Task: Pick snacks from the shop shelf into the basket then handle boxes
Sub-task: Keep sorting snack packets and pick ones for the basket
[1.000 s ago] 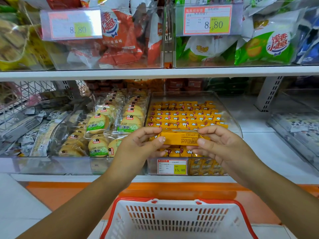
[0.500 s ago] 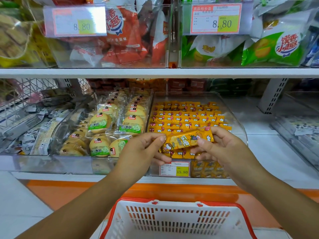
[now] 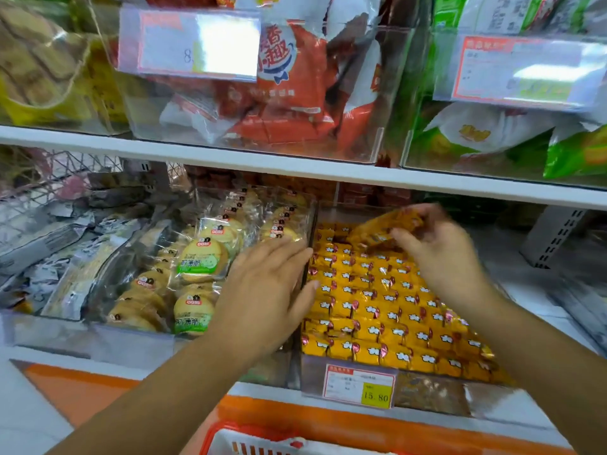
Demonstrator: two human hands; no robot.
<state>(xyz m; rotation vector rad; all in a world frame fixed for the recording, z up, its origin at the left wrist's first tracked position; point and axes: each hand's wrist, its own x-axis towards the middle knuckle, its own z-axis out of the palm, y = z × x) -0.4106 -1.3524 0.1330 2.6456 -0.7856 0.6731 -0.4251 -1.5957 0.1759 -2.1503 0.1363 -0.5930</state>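
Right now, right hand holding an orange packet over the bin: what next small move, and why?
Probably lower the right hand with its orange packet into the basket: the packet is gripped above the bin, the basket sits below, left hand free.

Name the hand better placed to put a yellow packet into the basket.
Right. The right hand holds a yellow foil snack packet in its grip, though blurred; the left hand is flat and empty. The red-rimmed white plastic basket sits below both.

Price tag [image 3: 359,385] on yellow-snack bin [image 3: 312,376] front: 15.80. Upper-left tag [image 3: 190,44]: only 8 legible.
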